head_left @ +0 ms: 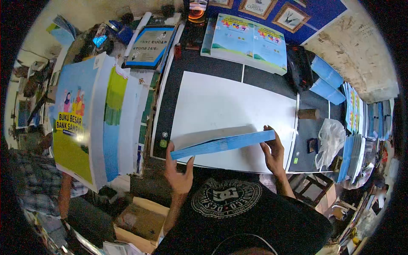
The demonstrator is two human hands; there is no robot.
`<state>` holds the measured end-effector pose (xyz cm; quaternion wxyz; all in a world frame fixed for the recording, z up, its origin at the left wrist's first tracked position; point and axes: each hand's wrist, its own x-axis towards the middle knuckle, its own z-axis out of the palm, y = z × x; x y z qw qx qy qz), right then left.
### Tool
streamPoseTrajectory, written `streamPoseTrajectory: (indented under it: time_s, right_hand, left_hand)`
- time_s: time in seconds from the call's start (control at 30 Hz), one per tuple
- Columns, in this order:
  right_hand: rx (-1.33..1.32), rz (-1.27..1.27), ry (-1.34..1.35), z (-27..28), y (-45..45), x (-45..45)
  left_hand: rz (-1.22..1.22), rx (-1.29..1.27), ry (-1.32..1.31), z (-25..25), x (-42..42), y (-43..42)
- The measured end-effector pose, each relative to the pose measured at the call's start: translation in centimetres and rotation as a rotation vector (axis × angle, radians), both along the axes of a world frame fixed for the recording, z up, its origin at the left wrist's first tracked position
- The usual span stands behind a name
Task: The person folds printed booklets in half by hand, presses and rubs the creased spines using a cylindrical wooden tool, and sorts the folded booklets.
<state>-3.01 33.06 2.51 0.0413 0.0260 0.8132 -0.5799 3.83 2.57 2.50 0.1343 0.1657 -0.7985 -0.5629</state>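
Note:
A thin stack of blue booklets (225, 143) is held edge-up above a large white sheet (233, 102) on the table, its blue edges turned toward me. My left hand (180, 175) grips its left end, thumb on the near side and fingers at the far side. At the other end, slightly higher, my right hand (274, 153) pinches the stack between thumb and fingers. The stack casts a shadow on the sheet. Whether its lower edge touches the sheet, I cannot tell.
Printed cover sheets (238, 42) are piled at the table's back. A tall stack of "Buku Besar Bank Sampah" prints (78, 119) stands left, near another person's arm (64, 195). Right are a brown block (309, 114), a plastic bag (330, 142) and blue booklet piles (326, 74).

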Motion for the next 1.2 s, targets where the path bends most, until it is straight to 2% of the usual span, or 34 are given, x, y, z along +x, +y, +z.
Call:
streamPoseTrajectory:
  time_s: [0.2, 0.27, 0.37, 0.47, 0.5, 0.63, 0.73, 0.93, 0.97, 1.1, 1.2]
  right_hand:
    - [-0.007, -0.011, 0.114, 1.5, 0.0, 0.9]
    - [-0.039, 0.014, 0.049, -0.8, 0.6, 0.8]
    - [-0.057, 0.047, 0.079, -2.3, 1.0, 0.3]
    - [-0.05, 0.051, 0.066, -2.6, 1.8, 0.4]
    - [-0.031, 0.054, 0.079, -2.7, 1.8, 0.2]
    - [-0.023, 0.041, 0.089, -2.5, 1.9, 0.0]
    - [-0.035, 0.067, 0.107, -2.3, 2.1, -0.1]
    - [0.059, 0.107, 0.229, -1.9, 3.5, 0.3]
    - [0.052, 0.143, 0.218, -1.7, 4.0, 0.4]
    - [0.458, 0.378, 0.504, 5.2, 3.7, -1.3]
    - [0.587, 0.648, 0.642, 5.7, 0.7, -3.5]
  left_hand:
    - [0.007, -0.074, 0.066, 0.8, 0.9, 0.6]
    - [-0.026, -0.107, 0.063, -0.1, 0.7, 0.6]
    - [0.061, 0.01, 0.067, -0.5, 0.3, 1.1]
    - [-0.135, -0.143, -0.104, 0.9, 0.6, -1.5]
    - [-0.176, -0.29, -0.175, 2.3, 0.5, -1.9]
    - [-0.391, -0.834, -0.069, 6.1, -2.0, -1.6]
    - [-0.656, -0.945, -0.088, 7.3, -4.8, 1.5]
    - [-0.83, -0.957, -0.095, 4.5, -7.6, 5.8]
    - [-0.845, -1.022, -0.107, 3.3, -7.8, 6.1]
    - [-0.776, -1.079, -0.177, 4.0, -7.7, 7.0]
    - [-0.748, -1.117, -0.222, 2.8, -7.4, 7.1]
